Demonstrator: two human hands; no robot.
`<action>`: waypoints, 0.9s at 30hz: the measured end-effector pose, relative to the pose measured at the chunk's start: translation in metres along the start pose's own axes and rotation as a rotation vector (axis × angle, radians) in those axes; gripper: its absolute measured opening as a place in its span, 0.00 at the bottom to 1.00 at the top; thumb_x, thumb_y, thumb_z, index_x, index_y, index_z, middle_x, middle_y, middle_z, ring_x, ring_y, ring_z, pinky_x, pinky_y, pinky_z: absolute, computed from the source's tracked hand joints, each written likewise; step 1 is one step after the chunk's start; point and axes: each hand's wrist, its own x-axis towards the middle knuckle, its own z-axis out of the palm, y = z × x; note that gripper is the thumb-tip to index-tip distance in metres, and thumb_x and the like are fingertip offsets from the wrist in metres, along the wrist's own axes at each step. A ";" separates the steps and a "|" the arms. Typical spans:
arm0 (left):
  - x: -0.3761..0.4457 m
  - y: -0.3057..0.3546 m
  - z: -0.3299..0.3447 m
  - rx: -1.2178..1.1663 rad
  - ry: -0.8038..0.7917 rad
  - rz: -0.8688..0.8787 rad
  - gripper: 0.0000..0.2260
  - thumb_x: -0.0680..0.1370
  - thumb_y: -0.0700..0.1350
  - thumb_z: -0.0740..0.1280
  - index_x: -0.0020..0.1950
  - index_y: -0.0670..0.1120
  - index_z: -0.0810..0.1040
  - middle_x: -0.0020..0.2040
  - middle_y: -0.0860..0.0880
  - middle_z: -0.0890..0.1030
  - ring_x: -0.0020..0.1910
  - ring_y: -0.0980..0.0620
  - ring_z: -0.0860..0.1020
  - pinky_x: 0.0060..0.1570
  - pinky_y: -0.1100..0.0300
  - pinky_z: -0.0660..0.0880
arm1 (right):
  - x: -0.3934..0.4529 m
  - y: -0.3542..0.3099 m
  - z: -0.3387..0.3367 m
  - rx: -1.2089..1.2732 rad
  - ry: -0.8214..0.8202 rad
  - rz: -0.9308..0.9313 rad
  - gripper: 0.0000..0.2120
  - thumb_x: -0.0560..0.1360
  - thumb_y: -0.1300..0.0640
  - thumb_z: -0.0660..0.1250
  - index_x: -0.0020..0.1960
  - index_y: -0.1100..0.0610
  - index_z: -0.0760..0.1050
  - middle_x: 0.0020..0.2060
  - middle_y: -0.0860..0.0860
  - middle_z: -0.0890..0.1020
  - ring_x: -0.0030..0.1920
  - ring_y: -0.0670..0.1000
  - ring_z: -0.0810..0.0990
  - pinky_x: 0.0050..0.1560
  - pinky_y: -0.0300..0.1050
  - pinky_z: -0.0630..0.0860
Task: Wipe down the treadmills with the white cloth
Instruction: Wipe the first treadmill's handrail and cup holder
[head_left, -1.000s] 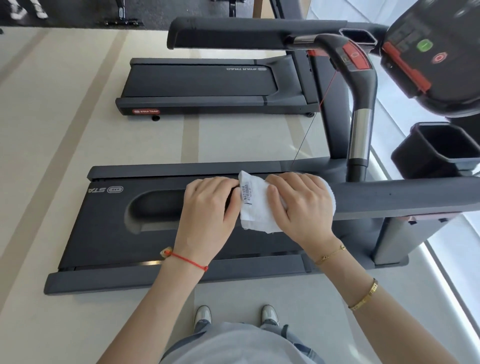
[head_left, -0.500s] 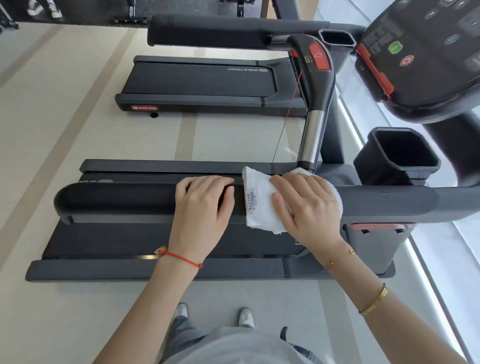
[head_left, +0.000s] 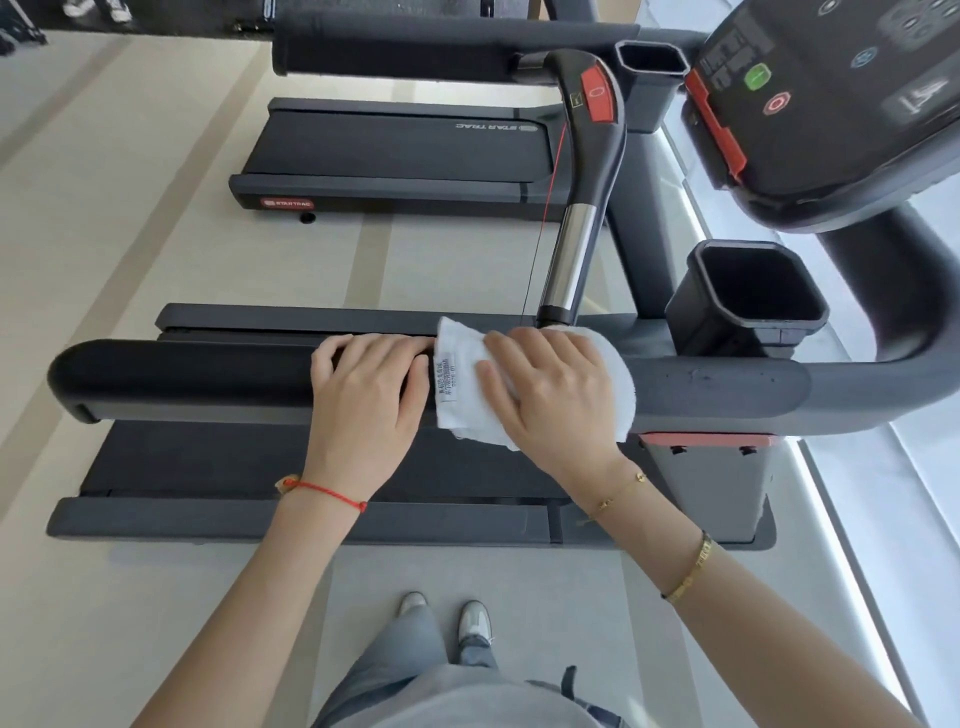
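The white cloth (head_left: 462, 410), with a small label on it, is wrapped over the black handrail (head_left: 182, 374) of the near treadmill (head_left: 208, 457). My right hand (head_left: 556, 395) lies over the cloth and holds it round the rail, fingers spread. Just to its left, touching the cloth's edge, my left hand (head_left: 363, 405) curls its fingers over the bare rail. A second treadmill (head_left: 395, 150) stands beyond the first.
A chrome and black grip post (head_left: 571, 249) with a red button rises just behind the cloth. A cup holder (head_left: 748, 296) and the console (head_left: 841, 93) are at the right. My shoes (head_left: 441, 618) stand on the pale floor beside the deck.
The view has swung so the handrail's left end is now visible. Both hands stay side by side on the rail, the cloth still beneath the grip post.
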 end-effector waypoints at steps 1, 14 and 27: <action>0.000 0.000 0.000 0.001 0.001 0.002 0.14 0.83 0.47 0.54 0.56 0.50 0.80 0.51 0.56 0.82 0.53 0.51 0.78 0.64 0.51 0.63 | -0.002 0.003 -0.001 -0.004 -0.019 -0.025 0.15 0.82 0.49 0.57 0.54 0.55 0.80 0.42 0.49 0.81 0.41 0.54 0.78 0.46 0.50 0.73; 0.002 -0.004 -0.012 -0.024 -0.131 0.016 0.15 0.84 0.48 0.54 0.63 0.49 0.79 0.59 0.55 0.81 0.60 0.53 0.77 0.69 0.52 0.62 | -0.005 0.030 -0.013 -0.034 -0.034 0.048 0.17 0.82 0.52 0.54 0.46 0.55 0.79 0.37 0.50 0.80 0.37 0.55 0.76 0.41 0.49 0.71; -0.011 -0.058 -0.039 0.025 -0.069 -0.103 0.14 0.82 0.46 0.58 0.62 0.45 0.79 0.60 0.50 0.81 0.65 0.47 0.75 0.73 0.43 0.59 | 0.046 -0.031 0.003 -0.063 -0.404 -0.125 0.24 0.81 0.41 0.41 0.45 0.51 0.71 0.32 0.48 0.76 0.31 0.55 0.76 0.29 0.46 0.59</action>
